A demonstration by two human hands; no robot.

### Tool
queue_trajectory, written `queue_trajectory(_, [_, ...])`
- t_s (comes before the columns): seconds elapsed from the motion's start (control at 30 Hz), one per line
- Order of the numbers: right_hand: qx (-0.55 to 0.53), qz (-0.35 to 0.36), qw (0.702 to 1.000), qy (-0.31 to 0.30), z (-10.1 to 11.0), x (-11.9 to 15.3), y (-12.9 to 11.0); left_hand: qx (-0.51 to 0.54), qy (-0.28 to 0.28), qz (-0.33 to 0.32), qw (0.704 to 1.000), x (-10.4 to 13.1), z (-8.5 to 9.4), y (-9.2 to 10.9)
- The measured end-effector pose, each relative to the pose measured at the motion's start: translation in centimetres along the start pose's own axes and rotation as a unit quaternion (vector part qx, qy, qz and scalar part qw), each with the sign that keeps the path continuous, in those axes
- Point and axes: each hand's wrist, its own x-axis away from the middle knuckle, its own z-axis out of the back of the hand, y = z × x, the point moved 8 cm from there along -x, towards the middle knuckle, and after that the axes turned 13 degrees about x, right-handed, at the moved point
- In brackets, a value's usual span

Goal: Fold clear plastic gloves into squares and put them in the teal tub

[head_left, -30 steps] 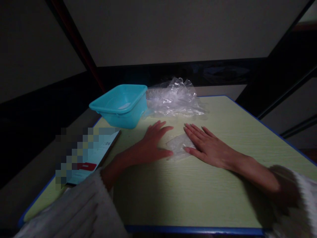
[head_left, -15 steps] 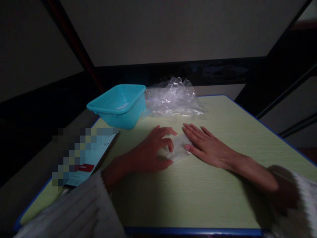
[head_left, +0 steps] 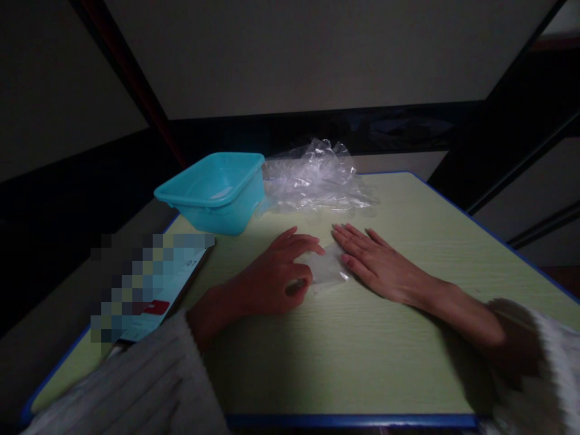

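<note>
A small translucent plastic sheet or bag (head_left: 328, 269) lies on the pale green table between my hands. My right hand (head_left: 378, 266) rests flat over its right side, fingers stretched out and pointing up and to the left. At the sheet's left edge, my left hand (head_left: 283, 275) has thumb and index finger pinched together, with the other fingers bent above. The pinch seems to be on the sheet's near left corner, partly hidden by the fingertips.
A turquoise plastic basin (head_left: 240, 208) stands at the table's back left. Beside it lies a crumpled heap of clear plastic (head_left: 317, 181). A phone (head_left: 181, 281), partly pixelated, lies near the left edge. The table (head_left: 362, 362) has a blue rim.
My left thumb and index finger have closed together at the sheet's left edge; they were apart before. The sheet's near edge has shifted slightly. My right hand remains flat.
</note>
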Motion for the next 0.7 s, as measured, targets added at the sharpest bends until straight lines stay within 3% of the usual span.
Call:
queue_trajectory(0.13, [0.014, -0.004, 1.0, -0.009, -0.2, 0.0, 0.0, 0.024, -0.005, 0.022, 0.999, -0.1, -0.4, -0.3])
queue_trajectory(0.3, [0.022, -0.005, 0.999, -0.023, -0.3, -0.1, -0.1, 0.021, 0.014, 0.138, 0.99, -0.4, -0.5, -1.7])
queue_trajectory(0.47, [0.017, -0.002, 1.0, -0.007, -0.3, 0.0, 0.0, 0.053, -0.004, 0.194, 0.98, -0.4, -0.7, -2.0])
queue_trajectory(0.7, [0.021, -0.002, 1.0, -0.015, -0.5, 0.0, 0.1, 0.179, -0.019, 0.306, 0.935, 0.3, -1.2, -3.0])
